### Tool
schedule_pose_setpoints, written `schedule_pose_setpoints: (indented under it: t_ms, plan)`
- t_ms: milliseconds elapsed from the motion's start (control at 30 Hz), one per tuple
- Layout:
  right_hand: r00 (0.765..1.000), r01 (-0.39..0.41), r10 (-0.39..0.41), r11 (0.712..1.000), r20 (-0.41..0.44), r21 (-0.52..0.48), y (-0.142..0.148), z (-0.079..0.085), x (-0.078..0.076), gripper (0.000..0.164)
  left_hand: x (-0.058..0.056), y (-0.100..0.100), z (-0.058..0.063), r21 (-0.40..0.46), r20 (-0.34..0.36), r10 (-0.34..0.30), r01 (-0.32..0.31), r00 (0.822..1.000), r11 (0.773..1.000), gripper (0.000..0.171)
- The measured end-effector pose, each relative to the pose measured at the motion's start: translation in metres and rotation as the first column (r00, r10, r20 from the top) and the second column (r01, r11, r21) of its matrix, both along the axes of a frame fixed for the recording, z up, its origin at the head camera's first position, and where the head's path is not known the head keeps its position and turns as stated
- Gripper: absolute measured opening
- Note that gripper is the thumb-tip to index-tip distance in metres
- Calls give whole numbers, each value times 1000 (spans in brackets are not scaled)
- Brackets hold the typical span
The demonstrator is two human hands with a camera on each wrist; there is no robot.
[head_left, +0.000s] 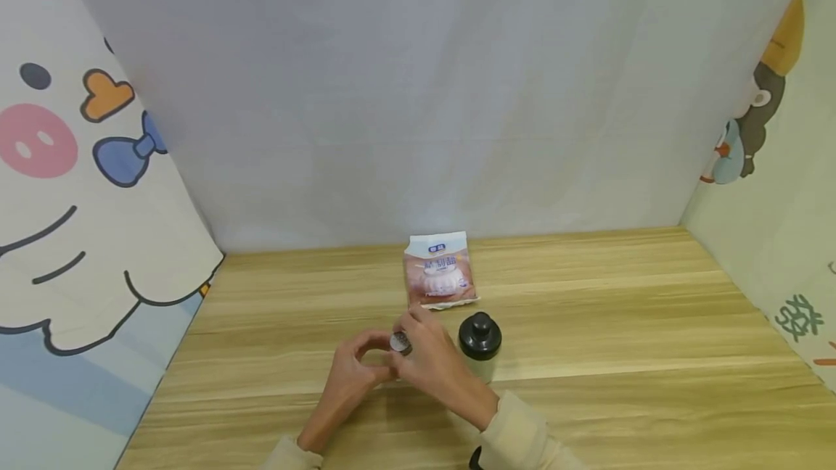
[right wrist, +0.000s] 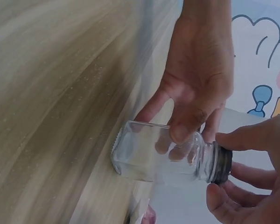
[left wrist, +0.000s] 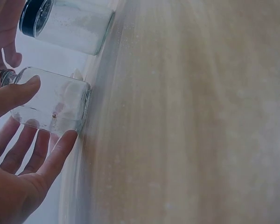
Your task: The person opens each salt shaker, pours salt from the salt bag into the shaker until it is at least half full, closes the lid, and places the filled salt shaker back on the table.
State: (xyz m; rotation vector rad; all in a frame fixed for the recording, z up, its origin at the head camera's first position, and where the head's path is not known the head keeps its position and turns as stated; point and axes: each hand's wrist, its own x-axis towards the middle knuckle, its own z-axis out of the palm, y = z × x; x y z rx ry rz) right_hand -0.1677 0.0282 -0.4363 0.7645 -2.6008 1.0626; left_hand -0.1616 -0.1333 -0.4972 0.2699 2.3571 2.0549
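Between both hands a small clear glass shaker bottle point(right wrist: 154, 151) stands upright on the wooden table. My left hand point(head_left: 353, 368) holds its body, thumb on one side and fingers round the other. The fingers and thumb of my right hand point(right wrist: 256, 163) pinch the dark cap point(right wrist: 221, 163) at its neck. From above, the cap's top point(head_left: 400, 343) looks silvery and speckled. Just right of the right hand stands a glass jar point(left wrist: 74, 28) with white contents low inside and a black knobbed lid point(head_left: 480, 336).
Beyond the hands a brown and white printed packet point(head_left: 440, 270) lies flat on the wooden table point(head_left: 620, 310). Grey cloth point(head_left: 424, 93) hangs along the back edge, with cartoon-printed sheets point(head_left: 98, 238) at either side. A small dark object point(head_left: 475, 458) shows beside the right sleeve.
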Motion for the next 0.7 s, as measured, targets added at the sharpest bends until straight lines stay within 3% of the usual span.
schedule_pose_setpoints:
  t_ms: [133,300,467,700]
  plan:
    - [998,-60,60,998,-16,0,2,2,0,27,0,0,0,3,12,5,-5,1000,1000,41]
    - [995,-97,97,995,23,2,5,5,0,32,0,1,0,17,13,14,-15,1000,1000,41]
    - [997,-58,58,998,51,13,5,5,0,38,1,0,1,-4,14,7,-7,1000,1000,41]
    - [1000,8,-8,1000,15,-12,3,2,-1,39,2,2,5,-19,-12,21,-21,1000,1000,38]
